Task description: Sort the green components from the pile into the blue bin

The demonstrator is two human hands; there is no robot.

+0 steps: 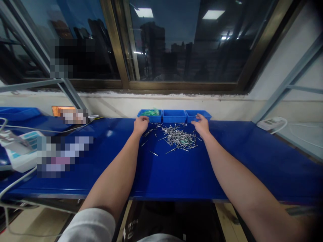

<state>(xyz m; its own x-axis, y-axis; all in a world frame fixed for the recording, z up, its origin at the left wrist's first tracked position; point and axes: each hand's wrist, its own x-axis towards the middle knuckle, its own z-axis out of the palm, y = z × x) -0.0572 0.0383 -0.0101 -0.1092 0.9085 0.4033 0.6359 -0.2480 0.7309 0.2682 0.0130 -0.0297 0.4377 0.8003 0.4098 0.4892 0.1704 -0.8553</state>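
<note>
Three small bins (174,119), many metal pins (178,136) (too jumbled to count).

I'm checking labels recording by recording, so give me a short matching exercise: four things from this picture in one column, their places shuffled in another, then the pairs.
Things:
1. Left hand
2. Metal pins
3. Right hand
4. Green plastic

Places:
A. At the front of the right tray in the row of three
B. Inside the left tray in that row
C. Loosely heaped on the blue table, some scattered around
D. At the front of the left tray, outside it

Pairs: 1-D, 2-C, 3-A, 4-B
</note>
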